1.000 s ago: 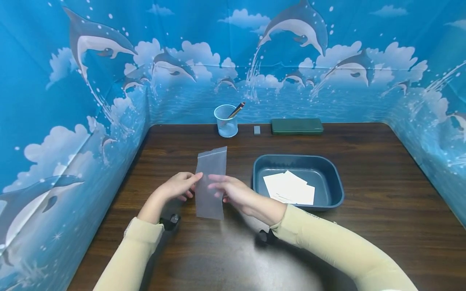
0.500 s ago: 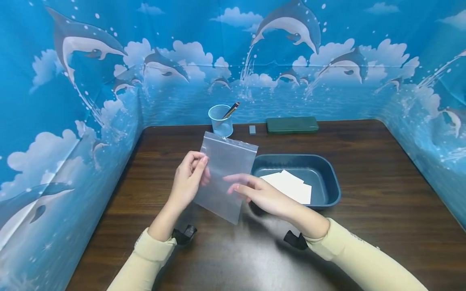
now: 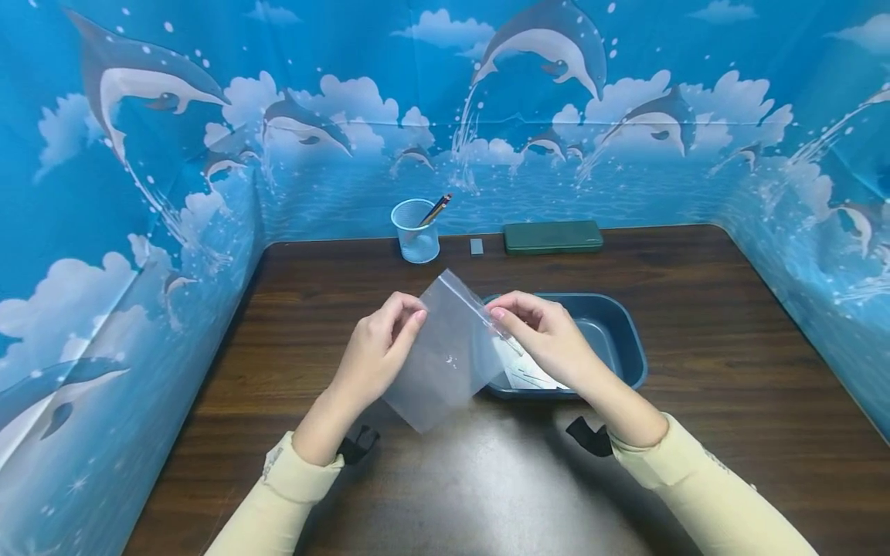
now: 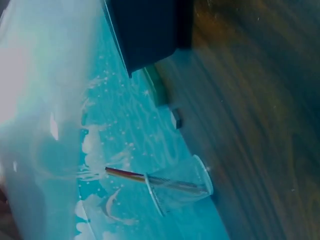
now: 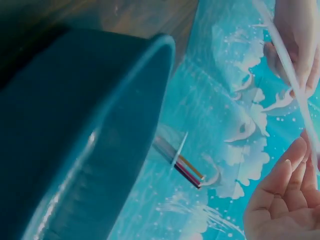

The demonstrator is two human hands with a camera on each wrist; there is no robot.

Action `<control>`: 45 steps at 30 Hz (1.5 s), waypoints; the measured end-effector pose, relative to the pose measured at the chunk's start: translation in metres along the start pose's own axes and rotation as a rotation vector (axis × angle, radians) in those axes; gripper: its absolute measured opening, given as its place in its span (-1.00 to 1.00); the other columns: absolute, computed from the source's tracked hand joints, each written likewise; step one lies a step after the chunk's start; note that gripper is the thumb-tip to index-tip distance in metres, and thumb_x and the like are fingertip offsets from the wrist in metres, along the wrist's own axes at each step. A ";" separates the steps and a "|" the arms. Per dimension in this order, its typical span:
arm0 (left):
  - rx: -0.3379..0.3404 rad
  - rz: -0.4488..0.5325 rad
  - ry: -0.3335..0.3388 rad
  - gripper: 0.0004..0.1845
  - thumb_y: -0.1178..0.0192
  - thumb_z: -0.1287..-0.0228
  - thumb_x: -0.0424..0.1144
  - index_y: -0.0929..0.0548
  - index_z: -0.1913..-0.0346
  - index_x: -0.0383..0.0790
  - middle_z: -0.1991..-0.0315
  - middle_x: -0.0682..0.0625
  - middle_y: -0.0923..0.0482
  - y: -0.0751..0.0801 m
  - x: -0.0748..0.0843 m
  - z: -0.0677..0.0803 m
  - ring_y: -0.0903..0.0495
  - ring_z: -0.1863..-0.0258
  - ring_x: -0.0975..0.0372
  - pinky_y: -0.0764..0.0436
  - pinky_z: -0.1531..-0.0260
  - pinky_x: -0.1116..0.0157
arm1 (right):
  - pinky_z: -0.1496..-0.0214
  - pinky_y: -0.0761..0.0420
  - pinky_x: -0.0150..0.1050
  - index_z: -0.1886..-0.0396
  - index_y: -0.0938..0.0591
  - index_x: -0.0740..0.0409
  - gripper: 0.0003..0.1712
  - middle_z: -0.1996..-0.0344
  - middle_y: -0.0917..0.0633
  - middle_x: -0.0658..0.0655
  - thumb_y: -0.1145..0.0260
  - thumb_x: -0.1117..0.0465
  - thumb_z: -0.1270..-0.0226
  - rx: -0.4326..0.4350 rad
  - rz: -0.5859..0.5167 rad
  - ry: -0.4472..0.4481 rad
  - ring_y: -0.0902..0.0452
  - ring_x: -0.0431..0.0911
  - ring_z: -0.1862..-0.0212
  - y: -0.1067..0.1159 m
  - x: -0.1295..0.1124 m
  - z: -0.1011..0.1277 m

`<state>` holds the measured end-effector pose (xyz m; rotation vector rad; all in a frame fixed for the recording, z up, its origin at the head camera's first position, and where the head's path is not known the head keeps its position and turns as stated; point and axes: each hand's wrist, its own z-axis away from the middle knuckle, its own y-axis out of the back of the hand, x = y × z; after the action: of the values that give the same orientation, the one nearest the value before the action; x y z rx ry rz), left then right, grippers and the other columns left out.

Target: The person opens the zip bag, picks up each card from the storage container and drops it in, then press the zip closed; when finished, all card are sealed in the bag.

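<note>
A clear zip-lock bag (image 3: 441,359) hangs tilted above the table, held between both hands. My left hand (image 3: 375,351) pinches its left edge near the top with thumb and fingers. On the right, my right hand (image 3: 549,336) pinches the bag by its zip strip at the upper right corner. Behind the bag and right hand stands a dark blue tray (image 3: 629,347) with white cards (image 3: 528,374) in it, partly covered. In the right wrist view the bag (image 5: 290,70) appears edge-on, with the right hand (image 5: 285,200) below it. The left wrist view shows the bag (image 4: 45,125) blurred and close.
A light blue mesh pen cup (image 3: 419,243) with pencils (image 3: 436,208) stands at the table's back edge. Right of it lie a small grey block (image 3: 476,246) and a green case (image 3: 552,237). A dolphin-print curtain (image 3: 361,185) surrounds the table on the back and sides.
The bag has turned from narrow and upright to broad and tilted. My right hand has moved right and up, from the bag's middle to its zip corner, and now pinches it.
</note>
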<state>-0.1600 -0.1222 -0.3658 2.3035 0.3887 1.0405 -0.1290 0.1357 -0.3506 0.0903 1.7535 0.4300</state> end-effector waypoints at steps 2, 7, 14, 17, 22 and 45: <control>0.003 -0.035 -0.017 -0.89 -0.10 -0.43 -0.23 -0.56 0.10 -0.14 0.54 0.15 -0.35 0.001 0.001 -0.003 -0.28 0.62 0.31 -0.31 0.64 0.34 | 0.46 -0.47 -0.29 0.06 -0.68 0.06 -0.75 0.33 -0.70 0.03 -0.24 0.06 -0.40 -0.007 0.012 -0.012 -0.57 0.06 0.29 -0.001 0.003 0.000; 0.005 -0.130 -0.052 -0.87 -0.12 -0.41 -0.22 -0.62 0.12 -0.15 0.56 0.15 -0.36 0.005 0.002 -0.009 -0.31 0.53 0.30 -0.32 0.50 0.29 | 0.62 -0.34 -0.29 0.11 -0.72 0.03 -0.76 0.41 -0.70 0.02 -0.30 0.04 -0.35 -0.006 0.048 -0.028 -0.52 -0.04 0.38 -0.002 0.006 0.001; 0.096 -0.277 -0.100 -0.71 -0.16 -0.36 -0.16 -0.60 -0.09 -0.11 0.24 0.08 -0.57 0.003 0.006 -0.013 -0.42 0.23 0.19 -0.34 0.19 0.11 | 0.58 -0.38 -0.28 0.16 -0.73 0.01 -0.76 0.44 -0.72 0.00 -0.32 0.00 -0.32 -0.014 -0.004 -0.074 -0.57 0.03 0.32 -0.007 0.011 0.003; 0.164 -0.241 -0.074 -0.65 -0.19 -0.33 -0.18 -0.57 -0.16 -0.11 0.06 0.02 -0.56 0.000 0.015 -0.010 -0.43 0.06 0.13 -0.36 0.11 0.07 | 0.60 -0.35 -0.29 0.17 -0.73 0.02 -0.77 0.42 -0.72 0.02 -0.33 0.01 -0.31 0.034 -0.053 -0.084 -0.56 0.05 0.33 -0.011 0.010 0.004; 0.128 -0.111 -0.001 -0.82 -0.25 -0.31 -0.20 -0.74 0.08 -0.09 0.25 0.15 -0.65 -0.009 0.035 0.001 -0.44 0.16 0.24 -0.44 0.28 0.24 | 0.46 -0.52 -0.29 0.13 -0.72 0.10 -0.79 0.39 -0.72 0.05 -0.35 0.13 -0.30 0.152 -0.067 0.030 -0.55 0.02 0.36 -0.019 0.007 0.002; 0.071 0.133 0.223 -0.79 -0.23 -0.33 -0.11 -0.75 0.18 -0.15 0.47 0.12 -0.54 -0.025 0.036 0.012 -0.41 0.44 0.22 -0.40 0.57 0.33 | 0.48 -0.57 -0.24 0.35 -0.70 -0.10 -0.87 0.47 -0.66 -0.23 -0.50 0.09 -0.11 0.082 0.149 0.244 -0.54 -0.26 0.41 -0.037 0.000 -0.010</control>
<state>-0.1279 -0.0899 -0.3659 2.3078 0.3691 1.3772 -0.1317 0.0992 -0.3613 0.2365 2.0132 0.4938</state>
